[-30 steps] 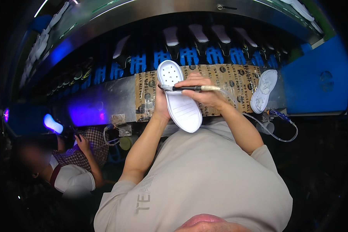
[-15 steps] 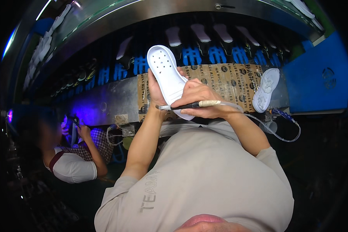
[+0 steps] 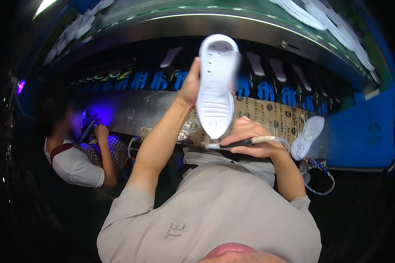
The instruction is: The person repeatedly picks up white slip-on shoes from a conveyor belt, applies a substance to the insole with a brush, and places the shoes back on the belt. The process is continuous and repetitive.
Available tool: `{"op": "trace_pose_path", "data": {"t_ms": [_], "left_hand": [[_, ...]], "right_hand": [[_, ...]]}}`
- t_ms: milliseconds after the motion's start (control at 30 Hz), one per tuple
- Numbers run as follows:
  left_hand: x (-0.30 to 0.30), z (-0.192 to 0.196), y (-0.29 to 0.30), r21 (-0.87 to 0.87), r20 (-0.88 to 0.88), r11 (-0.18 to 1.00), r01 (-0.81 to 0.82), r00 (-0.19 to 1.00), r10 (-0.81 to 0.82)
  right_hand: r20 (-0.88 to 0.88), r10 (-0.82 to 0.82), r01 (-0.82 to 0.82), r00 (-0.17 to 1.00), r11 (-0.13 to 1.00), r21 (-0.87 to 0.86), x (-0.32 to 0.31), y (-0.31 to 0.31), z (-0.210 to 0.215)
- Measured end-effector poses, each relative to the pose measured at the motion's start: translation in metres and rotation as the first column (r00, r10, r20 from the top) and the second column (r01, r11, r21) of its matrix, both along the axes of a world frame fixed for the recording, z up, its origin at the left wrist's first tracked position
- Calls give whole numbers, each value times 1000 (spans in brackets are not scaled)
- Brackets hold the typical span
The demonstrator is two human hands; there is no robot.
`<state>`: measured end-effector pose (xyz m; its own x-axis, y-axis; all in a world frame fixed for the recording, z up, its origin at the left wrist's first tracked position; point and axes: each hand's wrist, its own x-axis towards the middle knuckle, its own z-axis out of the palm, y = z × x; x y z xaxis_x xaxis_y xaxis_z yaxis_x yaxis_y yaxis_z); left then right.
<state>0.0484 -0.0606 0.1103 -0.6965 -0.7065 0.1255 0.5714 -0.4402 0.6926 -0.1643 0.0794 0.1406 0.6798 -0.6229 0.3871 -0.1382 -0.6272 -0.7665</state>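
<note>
Through the head camera I see the left hand (image 3: 190, 90) grasping a white shoe sole (image 3: 214, 101) at the upper centre of the frame, its thumb along the left edge. The sole stands lengthwise, its rounded end with small holes toward the top and its ridged, pointed end toward the bottom; a blurred patch hides part of its upper right, so I cannot tell what is there. The right hand (image 3: 252, 139), just right of centre, grips a black-handled brush (image 3: 237, 144) whose pale tip sits just below the sole's lower point; I cannot judge the gap in depth. A clear tube (image 3: 283, 141) curves from the brush's pale rear part toward the right. Under the hands I make out the metal surface (image 3: 140, 105), partly covered by printed cardboard (image 3: 272, 116). A second white sole (image 3: 308, 137) lies at the right, next to a blue panel (image 3: 364, 136). Behind, blue clamps (image 3: 138, 80) line up below pale lilac soles (image 3: 255, 64), and more white soles (image 3: 329, 24) rest along a green shelf (image 3: 197, 13) at the top. At the left a co-worker (image 3: 77, 162) sits near violet light.
</note>
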Motion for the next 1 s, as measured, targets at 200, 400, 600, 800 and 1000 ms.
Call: {"op": "trace_pose_path", "data": {"t_ms": [200, 400, 600, 800, 1000], "left_hand": [[-17, 26, -17, -268, 542, 953, 144, 840, 26], [-40, 41, -20, -415, 837, 801, 432, 527, 150], [-54, 46, -13, -298, 953, 671, 679, 246, 175], [-48, 46, -16, -239, 971, 604, 760, 173, 166], [-31, 41, -21, -233, 971, 652, 722, 140, 192]], "right_hand": [[-218, -122, 91, 968, 985, -146, 8, -5, -1], [-232, -296, 250, 927, 946, -207, 7, -6, -8], [-164, -347, 342, 924, 938, -58, -3, -1, -3], [-196, -335, 334, 922, 942, -35, -22, 0, 2], [-206, -252, 249, 946, 968, -41, -42, -3, 0]]}}
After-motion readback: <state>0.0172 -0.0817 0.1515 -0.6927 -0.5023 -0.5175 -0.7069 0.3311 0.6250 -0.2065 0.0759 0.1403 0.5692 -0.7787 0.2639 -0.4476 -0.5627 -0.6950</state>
